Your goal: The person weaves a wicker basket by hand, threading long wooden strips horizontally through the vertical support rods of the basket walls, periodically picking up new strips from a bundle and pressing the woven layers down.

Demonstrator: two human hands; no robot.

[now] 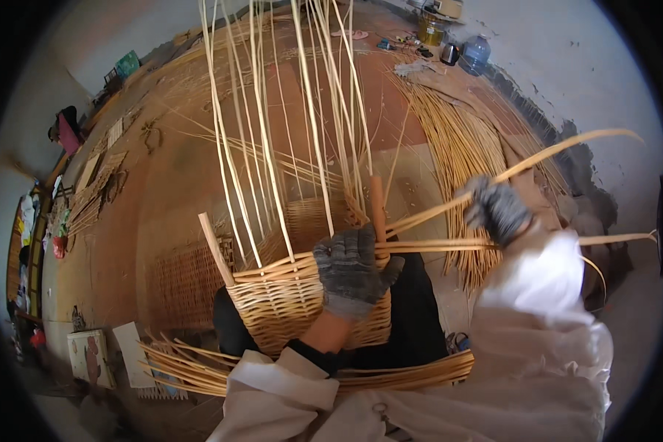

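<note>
Close by, at the bottom of the frame, a bunch of thin tan sticks [412, 374] lies across in front of the person. Just above it, in the middle, is a woven basket [272, 313] with its side facing us. The left hand [353, 271], in a dark gray glove, lies on the basket's top edge with its thumb out to the right; I cannot tell if it is squeezing. Two thick pegs [216, 250] poke up at the basket's corners, and tall pale sticks [267, 136] rise from it to the top of the frame. At the right, the other gloved hand, the right hand [496, 210], is closed around a long bendy stick [560, 153]. Farther back, a big pile of sticks [460, 136] lies on the floor [162, 191]. Farthest, at the upper right, stand a dark kettle [450, 54] and a blue water jug [476, 56].
</note>
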